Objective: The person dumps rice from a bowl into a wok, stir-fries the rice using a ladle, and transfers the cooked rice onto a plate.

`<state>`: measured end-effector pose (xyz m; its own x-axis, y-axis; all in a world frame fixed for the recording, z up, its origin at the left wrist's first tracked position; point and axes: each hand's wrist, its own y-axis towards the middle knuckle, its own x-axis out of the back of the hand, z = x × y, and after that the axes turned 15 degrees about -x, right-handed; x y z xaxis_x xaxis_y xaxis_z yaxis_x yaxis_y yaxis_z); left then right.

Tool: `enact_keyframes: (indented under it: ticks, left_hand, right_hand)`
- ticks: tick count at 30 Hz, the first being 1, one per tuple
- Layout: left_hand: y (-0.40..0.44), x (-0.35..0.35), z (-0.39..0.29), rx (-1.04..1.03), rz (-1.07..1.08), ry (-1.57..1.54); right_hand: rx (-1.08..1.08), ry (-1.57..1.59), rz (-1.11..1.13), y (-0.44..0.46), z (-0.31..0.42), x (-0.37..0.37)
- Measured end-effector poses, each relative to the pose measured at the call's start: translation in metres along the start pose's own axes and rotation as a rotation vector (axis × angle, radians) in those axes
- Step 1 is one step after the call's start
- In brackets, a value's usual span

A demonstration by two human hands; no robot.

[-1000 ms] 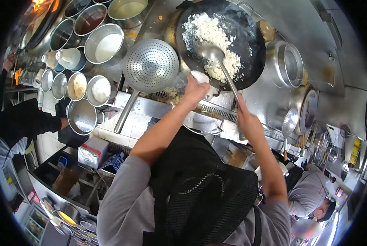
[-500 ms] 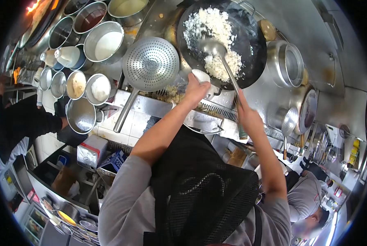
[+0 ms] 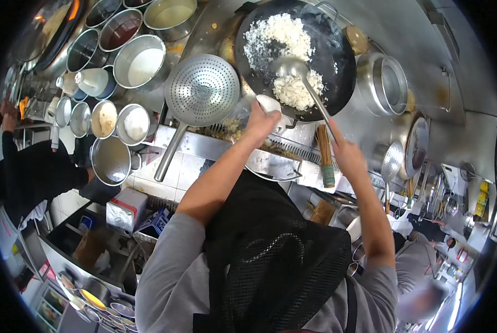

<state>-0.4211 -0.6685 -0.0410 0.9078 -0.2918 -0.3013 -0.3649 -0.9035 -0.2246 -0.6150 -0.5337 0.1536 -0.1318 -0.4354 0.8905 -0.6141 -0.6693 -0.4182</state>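
Observation:
White rice [image 3: 282,40] lies in two heaps inside a dark wok [image 3: 337,77]. My left hand [image 3: 260,123] is closed on a folded white cloth [image 3: 269,105] at the wok's near rim. Gripped in my right hand [image 3: 348,158] is the long handle of a metal ladle [image 3: 291,67]. The ladle's bowl rests among the rice, between the two heaps, with its back facing up. A bamboo brush [image 3: 325,155] with a green-bound end lies just left of my right hand.
Left of the wok sits a perforated strainer [image 3: 202,89], its handle over the counter edge. Several metal pots, such as one with white contents [image 3: 146,61], stand farther left. Stacked pots [image 3: 390,86] are at the right. Other people [image 3: 34,172] work at both sides.
My right hand has moved right and slightly nearer my body, drawing the ladle back a little and uncovering the bamboo brush. The wok and left hand appear slightly farther left.

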Motion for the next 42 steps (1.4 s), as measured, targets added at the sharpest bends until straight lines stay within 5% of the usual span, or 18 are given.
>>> enact_keyframes:
  ticks: [4, 11, 13, 15, 17, 22, 26, 28, 31, 33, 34, 35, 37, 38, 40, 42]
  left_hand:
    - [-0.001, -0.001, -0.005, 0.030, -0.002, -0.025]
    - [-0.001, 0.002, -0.008, 0.060, 0.031, -0.077]
    - [0.003, 0.000, -0.007, 0.061, 0.021, -0.080]
    - [0.006, 0.001, -0.008, 0.119, 0.085, -0.095]
    - [0.005, -0.002, -0.009, 0.089, 0.060, -0.124]
    - [0.003, 0.006, -0.005, 0.107, 0.083, -0.072]
    - [0.011, 0.003, -0.003, 0.076, 0.082, -0.030]
    - [0.008, 0.000, -0.010, 0.072, 0.083, -0.012]
    - [0.003, 0.002, -0.022, 0.073, 0.089, -0.053]
    - [0.001, 0.003, -0.019, 0.066, 0.099, -0.068]
    - [0.000, 0.003, -0.018, 0.057, 0.088, -0.074]
    - [0.003, 0.003, -0.013, 0.047, 0.073, -0.082]
    - [0.006, 0.003, -0.009, 0.030, 0.082, -0.078]
    - [0.005, 0.002, -0.012, 0.056, 0.070, -0.045]
    - [0.006, -0.002, -0.021, 0.072, 0.064, -0.007]
    - [0.002, 0.001, -0.026, 0.062, 0.098, -0.080]
  right_hand:
    - [0.111, -0.062, -0.087, -0.038, -0.080, 0.030]
    - [0.245, 0.195, -0.129, -0.098, -0.096, 0.143]
    - [0.271, 0.147, -0.043, -0.089, -0.094, 0.124]
    - [-0.022, 0.029, -0.019, -0.054, -0.049, 0.079]
    - [0.058, 0.158, -0.165, -0.002, -0.050, 0.007]
    - [0.190, 0.148, -0.074, -0.049, -0.090, 0.125]
    - [0.004, -0.065, -0.066, -0.018, -0.076, 0.094]
    - [-0.001, 0.139, -0.178, 0.037, -0.053, 0.032]
    - [0.374, 0.531, -0.451, 0.074, -0.043, -0.012]
    - [-0.233, 0.881, 0.213, 0.041, -0.026, 0.017]
    - [-0.296, 0.909, 0.186, 0.038, -0.022, 0.016]
    - [-0.285, 0.909, 0.183, 0.048, -0.012, 0.006]
    - [-0.134, 0.678, -0.373, 0.077, 0.014, -0.044]
    - [-0.082, 0.717, -0.402, 0.095, 0.034, -0.071]
    - [0.002, 0.789, -0.247, 0.092, 0.068, -0.073]
    - [-0.036, 1.072, 0.172, 0.055, 0.054, -0.025]
